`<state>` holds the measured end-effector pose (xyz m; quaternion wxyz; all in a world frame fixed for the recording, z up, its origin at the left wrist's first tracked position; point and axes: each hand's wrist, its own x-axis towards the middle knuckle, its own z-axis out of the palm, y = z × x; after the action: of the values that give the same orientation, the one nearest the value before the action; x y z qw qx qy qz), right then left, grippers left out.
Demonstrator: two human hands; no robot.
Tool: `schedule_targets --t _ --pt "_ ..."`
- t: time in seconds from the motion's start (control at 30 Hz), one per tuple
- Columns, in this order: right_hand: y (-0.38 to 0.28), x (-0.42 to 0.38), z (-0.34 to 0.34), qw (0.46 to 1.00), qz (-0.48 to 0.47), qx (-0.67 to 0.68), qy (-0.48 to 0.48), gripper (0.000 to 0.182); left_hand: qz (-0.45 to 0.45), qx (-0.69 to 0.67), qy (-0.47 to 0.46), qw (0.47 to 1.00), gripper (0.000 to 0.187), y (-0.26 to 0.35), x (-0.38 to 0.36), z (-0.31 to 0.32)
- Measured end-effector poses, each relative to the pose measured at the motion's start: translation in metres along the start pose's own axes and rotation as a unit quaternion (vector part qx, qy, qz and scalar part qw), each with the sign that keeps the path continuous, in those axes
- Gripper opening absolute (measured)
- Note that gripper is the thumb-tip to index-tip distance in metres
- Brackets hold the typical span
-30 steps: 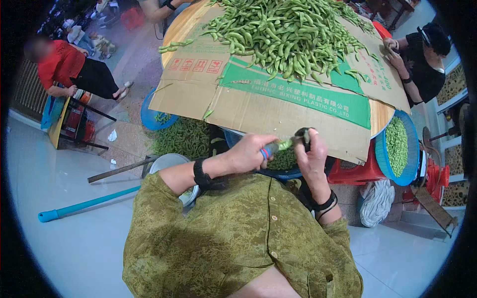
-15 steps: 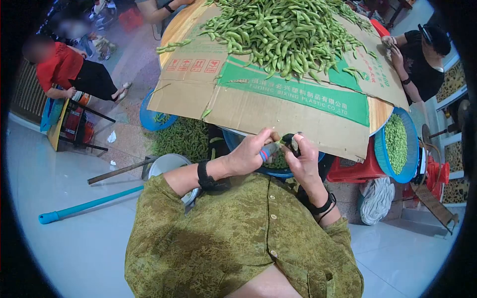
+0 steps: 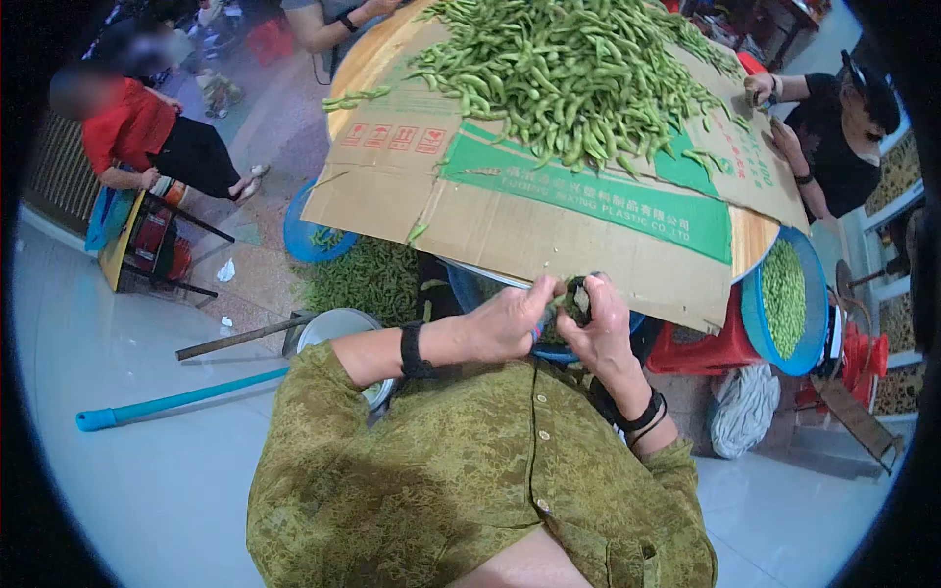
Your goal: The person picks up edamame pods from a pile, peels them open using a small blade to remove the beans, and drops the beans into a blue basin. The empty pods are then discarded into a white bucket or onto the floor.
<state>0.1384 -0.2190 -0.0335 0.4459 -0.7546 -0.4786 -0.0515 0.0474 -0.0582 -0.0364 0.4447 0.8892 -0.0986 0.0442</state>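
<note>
Both hands are close together just past the cardboard's near edge. My left hand (image 3: 512,319) is closed in a pinch, with a small greenish thing, too small to make out, at its fingertips. The fingers of my right hand (image 3: 595,323) are wrapped round something dark that I cannot make out. Below them, a blue basin (image 3: 467,290) is partly hidden by my hands and the table edge. Green pods (image 3: 559,78) are heaped on the flattened cardboard (image 3: 470,222) beyond my hands.
A blue basket (image 3: 812,338) of shelled beans stands at the right, beside a red stool (image 3: 701,345). Loose pods (image 3: 363,284) cover the floor at the left, near a white bucket (image 3: 338,325). A co-worker (image 3: 843,147) sits at the right; a person in red (image 3: 127,122) stands left.
My left fingertips have moved slightly right and down, closer to my right hand. The co-worker's hands at the right have moved apart. The whole view has shifted slightly.
</note>
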Motion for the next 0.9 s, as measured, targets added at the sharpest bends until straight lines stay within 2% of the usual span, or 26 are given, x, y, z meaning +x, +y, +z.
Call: schedule_targets --t 0.03,0.17,0.3,0.43,0.47,0.53,0.63,0.7,0.77,0.83,0.9 --pt "0.0 -0.001 0.001 1.0 0.004 -0.009 -0.002 0.037 0.024 0.013 0.014 1.0 0.044 0.001 0.0 0.002" --pt "0.001 -0.003 0.003 1.0 -0.007 -0.017 -0.009 0.033 -0.012 0.04 -0.018 0.999 0.049 0.008 -0.004 0.002" --pt "0.003 0.001 0.001 1.0 0.004 0.018 -0.015 0.031 -0.025 0.005 0.003 1.0 0.047 0.015 -0.003 -0.012" --pt "0.002 -0.008 -0.002 0.999 -0.009 0.023 -0.04 0.031 -0.008 0.168 -0.06 0.984 0.034 0.027 -0.031 -0.068" --pt "0.001 -0.011 -0.002 0.999 -0.012 0.024 -0.045 0.031 -0.071 0.219 -0.119 0.966 0.027 0.034 -0.038 -0.087" --pt "0.002 -0.013 -0.003 0.998 -0.016 0.016 -0.056 0.031 -0.125 0.306 -0.178 0.927 0.016 0.031 -0.052 -0.112" --pt "0.001 -0.01 -0.005 0.998 -0.035 -0.004 -0.05 0.029 -0.131 0.304 -0.098 0.938 0.021 0.019 -0.039 -0.134" --pt "0.005 -0.012 -0.003 0.999 -0.024 0.001 -0.048 0.028 -0.133 0.275 -0.039 0.951 0.016 -0.02 -0.008 -0.145" --pt "0.004 -0.013 -0.005 0.999 -0.015 0.006 -0.048 0.026 -0.056 0.316 0.053 0.946 0.014 -0.059 0.036 -0.158" --pt "0.0 -0.01 -0.009 0.997 0.042 0.026 -0.054 0.021 -0.008 0.288 0.139 0.947 0.014 -0.102 0.09 -0.17" --pt "0.001 -0.009 -0.009 0.997 0.04 0.042 -0.051 0.018 -0.108 0.296 0.183 0.931 0.018 -0.108 0.129 -0.179"
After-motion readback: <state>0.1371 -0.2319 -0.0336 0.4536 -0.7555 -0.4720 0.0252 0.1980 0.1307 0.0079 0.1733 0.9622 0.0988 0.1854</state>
